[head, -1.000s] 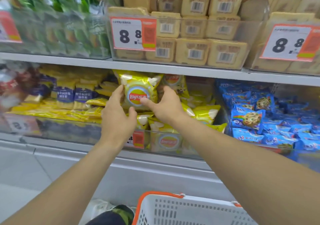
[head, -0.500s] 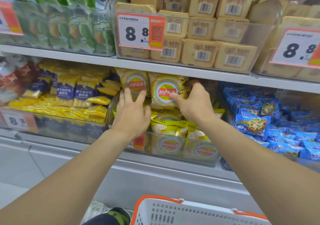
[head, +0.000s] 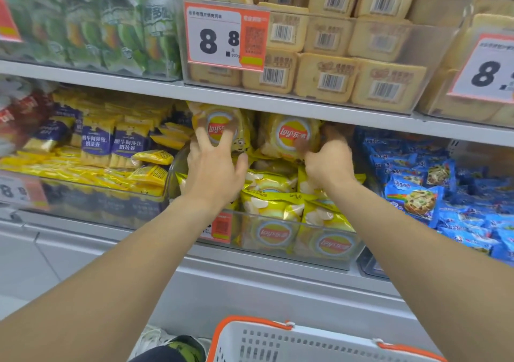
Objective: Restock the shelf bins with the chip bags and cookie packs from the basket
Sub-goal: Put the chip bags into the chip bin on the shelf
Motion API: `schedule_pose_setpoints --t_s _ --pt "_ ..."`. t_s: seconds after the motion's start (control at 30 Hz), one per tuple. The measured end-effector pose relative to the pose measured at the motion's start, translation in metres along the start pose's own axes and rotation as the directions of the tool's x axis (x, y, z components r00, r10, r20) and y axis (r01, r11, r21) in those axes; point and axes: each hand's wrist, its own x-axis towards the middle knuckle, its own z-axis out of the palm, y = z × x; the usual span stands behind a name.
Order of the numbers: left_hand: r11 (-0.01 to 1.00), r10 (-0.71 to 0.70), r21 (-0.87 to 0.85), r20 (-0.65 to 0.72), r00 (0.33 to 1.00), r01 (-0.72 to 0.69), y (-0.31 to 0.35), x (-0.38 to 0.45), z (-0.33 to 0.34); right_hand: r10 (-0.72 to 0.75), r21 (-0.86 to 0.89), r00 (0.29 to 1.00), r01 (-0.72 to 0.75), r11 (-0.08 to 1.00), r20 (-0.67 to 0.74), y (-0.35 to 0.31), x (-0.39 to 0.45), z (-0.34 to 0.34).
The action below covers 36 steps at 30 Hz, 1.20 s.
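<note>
At the centre of the frame two upright yellow foil Lay's chip bags stand side by side at the back of the clear plastic shelf bin [head: 328, 253], just under the grey metal shelf edge [head: 278, 103]. The left hand [head: 214, 169] rests against the left chip bag [head: 219, 128], its fingers spread straight over the bag's lower front. The right hand [head: 328, 161] has its fingers curled round the lower right corner of the right chip bag [head: 289, 136] (the fingertips are blurred). More yellow chip bags lie heaped beneath them in the same bin. To the right sit blue cookie packs [head: 417, 197] in the neighbouring bin. At the bottom edge of the frame is the white plastic basket with an orange rim [head: 278, 342]. An orange-and-white price tag [head: 225, 36] hangs above.
</note>
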Motion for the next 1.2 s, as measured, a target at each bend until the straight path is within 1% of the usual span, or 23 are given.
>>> schedule_pose_setpoints --t_s 0.1,0.27,0.33,0.43,0.5,0.57,0.6,0.67,0.73,0.8,0.83,0.9,0.97,1.03,1.1,1.17,1.2 --pt "0.999 0.013 0.033 0.011 1.000 -0.013 0.000 0.005 0.004 -0.038 -0.102 0.991 0.052 0.993 0.130 0.005 0.010 -0.001" --pt "0.996 0.053 0.073 0.103 0.993 -0.060 -0.006 0.009 0.001 -0.019 -0.188 0.976 0.061 0.980 0.217 0.007 0.012 0.000" --pt "0.994 0.045 0.089 0.124 0.991 -0.057 -0.004 0.011 -0.004 -0.022 -0.193 0.972 0.069 0.979 0.234 0.006 0.012 0.001" --pt "0.998 0.001 0.058 0.096 0.995 -0.007 0.001 0.012 -0.008 0.001 -0.165 0.968 0.042 0.985 0.252 0.003 0.012 -0.001" --pt "0.999 -0.025 0.022 0.066 0.997 0.024 0.003 0.011 -0.006 -0.008 -0.107 0.982 0.029 0.994 0.191 0.003 0.011 -0.001" --pt "0.999 -0.034 -0.005 0.046 0.998 0.034 0.004 0.010 -0.004 -0.056 -0.066 0.993 0.063 0.996 0.106 0.002 0.007 0.001" --pt "0.999 -0.031 -0.009 0.045 0.998 0.032 0.003 0.010 -0.004 -0.078 -0.079 0.992 0.086 0.993 0.099 0.003 0.005 0.003" --pt "1.000 -0.012 0.004 0.066 0.998 0.012 0.000 0.012 -0.004 -0.087 -0.134 0.987 0.105 0.985 0.138 0.004 0.004 0.008" --pt "1.000 0.012 0.011 0.100 0.995 -0.013 -0.004 0.019 -0.010 -0.058 -0.146 0.982 0.085 0.986 0.182 0.003 0.007 0.008" --pt "1.000 0.008 -0.008 0.152 0.988 -0.007 -0.006 0.024 -0.023 -0.044 -0.178 0.970 0.089 0.980 0.238 -0.001 0.010 0.000" --pt "1.000 0.001 -0.012 0.183 0.983 0.001 -0.006 0.025 -0.029 -0.044 -0.224 0.962 0.107 0.969 0.268 -0.003 0.010 -0.006" --pt "0.999 -0.012 0.033 0.218 0.976 0.005 -0.002 0.019 -0.035 -0.026 -0.342 0.950 0.137 0.930 0.311 -0.003 0.004 -0.023" --pt "0.996 0.008 0.086 0.169 0.986 -0.023 0.005 0.003 -0.032 0.020 -0.455 0.933 0.157 0.877 0.360 0.005 -0.008 -0.037" --pt "0.989 0.052 0.132 0.101 0.993 -0.066 0.011 -0.017 -0.024 0.076 -0.563 0.892 0.213 0.799 0.445 0.017 -0.023 -0.043" --pt "0.981 0.050 0.176 0.148 0.988 -0.076 0.013 -0.032 -0.012 0.091 -0.645 0.852 0.317 0.695 0.516 0.030 -0.032 -0.040" --pt "0.973 0.008 0.223 0.232 0.973 -0.061 0.010 -0.043 -0.001 0.082 -0.669 0.843 0.359 0.650 0.532 0.038 -0.040 -0.031" --pt "0.961 0.015 0.263 0.245 0.970 -0.081 0.006 -0.047 0.004 0.078 -0.676 0.849 0.357 0.644 0.522 0.041 -0.042 -0.027"
